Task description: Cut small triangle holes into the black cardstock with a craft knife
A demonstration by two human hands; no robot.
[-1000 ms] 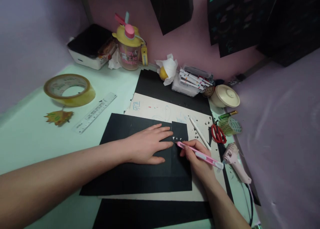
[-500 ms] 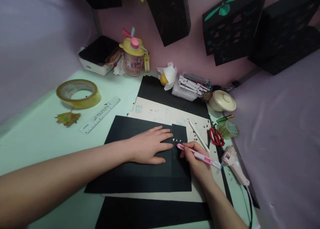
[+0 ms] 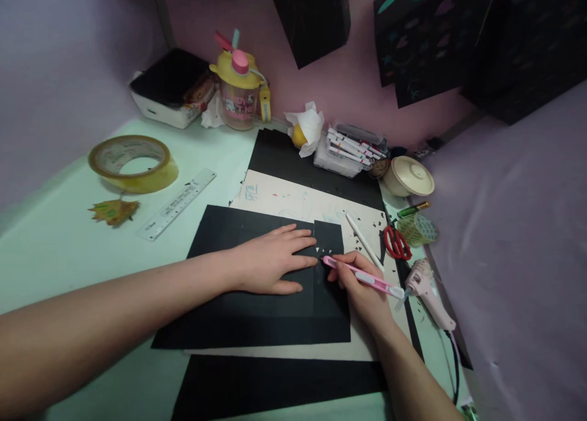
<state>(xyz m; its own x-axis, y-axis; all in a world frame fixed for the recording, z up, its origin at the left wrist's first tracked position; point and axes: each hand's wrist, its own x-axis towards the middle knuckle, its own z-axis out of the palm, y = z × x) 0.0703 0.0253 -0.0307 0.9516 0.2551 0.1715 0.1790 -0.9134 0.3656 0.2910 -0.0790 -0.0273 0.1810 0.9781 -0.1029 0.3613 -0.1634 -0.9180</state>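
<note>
Pale green worktop fills the frame; at centre our left hand lies flat, fingers spread, on black paper. Our right hand grips a pink craft knife, mid-cut; next likely needs steady pressure.

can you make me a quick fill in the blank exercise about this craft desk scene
1. The right hand holds a pink craft knife with its tip on the ____ paper.
2. The left hand lies ____ on that sheet.
3. The scissors have ____ handles.
4. The ruler lies beside a roll of ____.

Missing words: black; flat; red; tape
</note>
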